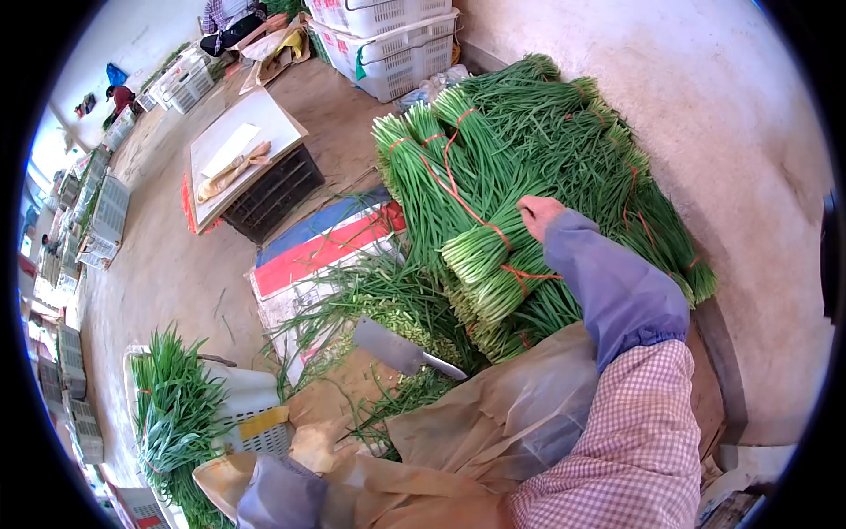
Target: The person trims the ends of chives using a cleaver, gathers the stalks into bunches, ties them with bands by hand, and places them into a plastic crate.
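Note:
My right hand point(539, 216), in a purple sleeve cover, is closed at the leafy side of a bundle of garlic chives point(480, 264) and appears to grip it; its fingers are partly hidden. Red ties cross this bundle, and its pale cut ends face left. It rests on a large heap of tied green bundles point(546, 132). Of my left arm only the purple sleeve point(280, 494) shows at the bottom edge; the hand itself is out of sight. A cleaver point(388, 346) lies among loose trimmings, its handle toward my apron point(493, 423).
A white crate point(256, 397) with chives beside it stands at lower left. A board point(233, 145) lies on a dark crate point(273, 194). White baskets point(388, 57) are stacked at the back by the wall. People sit farther off among rows of crates.

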Demonstrator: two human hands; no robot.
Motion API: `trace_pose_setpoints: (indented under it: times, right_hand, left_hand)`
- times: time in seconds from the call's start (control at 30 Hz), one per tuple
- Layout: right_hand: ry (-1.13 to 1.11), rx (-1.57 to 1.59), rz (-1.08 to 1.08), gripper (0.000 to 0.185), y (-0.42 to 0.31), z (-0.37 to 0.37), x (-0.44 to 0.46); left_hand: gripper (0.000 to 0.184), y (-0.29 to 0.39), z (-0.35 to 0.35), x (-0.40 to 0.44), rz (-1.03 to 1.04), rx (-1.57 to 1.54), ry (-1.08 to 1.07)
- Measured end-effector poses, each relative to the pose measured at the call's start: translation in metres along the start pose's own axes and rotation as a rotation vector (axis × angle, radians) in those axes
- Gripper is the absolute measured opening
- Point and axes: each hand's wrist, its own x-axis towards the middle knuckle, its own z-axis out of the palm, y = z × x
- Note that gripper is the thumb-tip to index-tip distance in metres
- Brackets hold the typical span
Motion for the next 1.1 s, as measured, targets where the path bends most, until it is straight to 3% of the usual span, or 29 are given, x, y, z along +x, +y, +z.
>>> trace_pose_setpoints:
  times: [0.13,0.23,0.37,0.43,0.47,0.57,0.7,0.83,0.87,0.97,1.03,1.1]
  right_hand:
    - [0.201,-0.024,0.121,0.016,0.048,-0.018,0.021]
    - [0.27,-0.141,0.088,0.019,0.077,-0.024,0.061]
    - [0.171,-0.374,0.171,0.035,0.071,-0.029,0.122]
    - [0.084,-0.466,0.229,0.048,0.065,-0.022,0.152]
    - [0.026,-0.536,0.269,0.063,0.069,-0.015,0.169]
    - [-0.068,-0.691,0.319,0.075,0.068,0.002,0.194]
    - [-0.335,-0.752,0.381,0.079,0.065,0.01,0.215]
    - [-0.462,-0.725,0.42,0.05,0.094,0.016,0.221]
    - [-0.266,-0.664,0.3,0.034,0.103,0.012,0.21]
    - [0.068,-0.357,0.436,0.027,0.134,-0.017,0.197]
    - [0.448,-0.164,0.361,0.026,0.165,-0.039,0.174]
    - [0.675,-0.046,0.27,0.023,0.195,-0.095,0.121]
  left_hand:
    - [0.056,-0.008,0.008,0.003,-0.011,0.007,-0.015]
    - [0.056,-0.004,0.008,0.009,-0.049,-0.02,-0.007]
    - [0.057,0.005,0.002,0.013,-0.186,-0.003,-0.081]
    - [0.057,0.004,0.007,0.015,-0.169,0.016,-0.096]
    - [0.057,0.003,0.009,0.017,-0.161,0.025,-0.103]
    - [0.056,0.001,0.013,0.024,-0.124,-0.015,-0.1]
    - [0.059,0.006,0.008,0.034,-0.212,-0.028,-0.205]
    - [0.056,0.001,0.014,0.035,-0.167,-0.027,-0.155]
    - [0.055,0.0,0.016,0.036,-0.137,-0.043,-0.124]
    - [0.056,0.002,0.012,0.042,-0.126,-0.04,-0.144]
    - [0.057,-0.003,0.014,0.039,-0.144,-0.06,-0.146]
    - [0.058,-0.009,0.018,0.037,-0.116,-0.082,-0.125]
